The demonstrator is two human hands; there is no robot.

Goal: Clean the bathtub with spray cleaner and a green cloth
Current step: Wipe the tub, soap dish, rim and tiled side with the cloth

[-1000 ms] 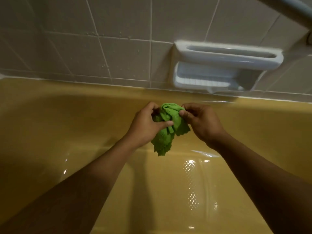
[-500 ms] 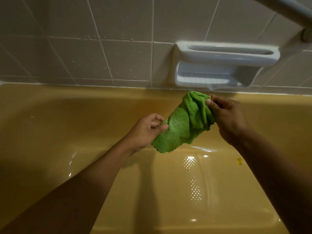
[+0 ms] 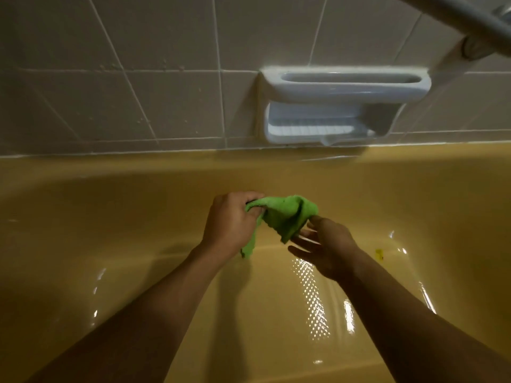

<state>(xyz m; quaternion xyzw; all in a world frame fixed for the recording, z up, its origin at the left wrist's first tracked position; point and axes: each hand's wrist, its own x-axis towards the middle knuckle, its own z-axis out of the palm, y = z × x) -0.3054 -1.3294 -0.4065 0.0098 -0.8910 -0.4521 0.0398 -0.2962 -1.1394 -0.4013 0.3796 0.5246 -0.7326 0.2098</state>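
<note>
Over the yellow bathtub (image 3: 110,217) I hold a crumpled green cloth (image 3: 284,217) in mid-air. My left hand (image 3: 229,225) grips the cloth's left end, with a strip of it hanging below the fist. My right hand (image 3: 323,244) lies under the cloth's right side, fingers stretched out towards the left and thumb touching the fabric. No spray cleaner is in view.
A white ceramic soap dish (image 3: 340,106) is set in the tiled wall (image 3: 138,92) above the tub's far rim. A metal grab bar (image 3: 475,20) crosses the top right corner. A small yellow mark (image 3: 379,254) sits on the tub floor at the right.
My right hand let go of the cloth's top and dropped lower with fingers spread. My left hand rose and now grips the cloth's end. The cloth has shifted left and down.
</note>
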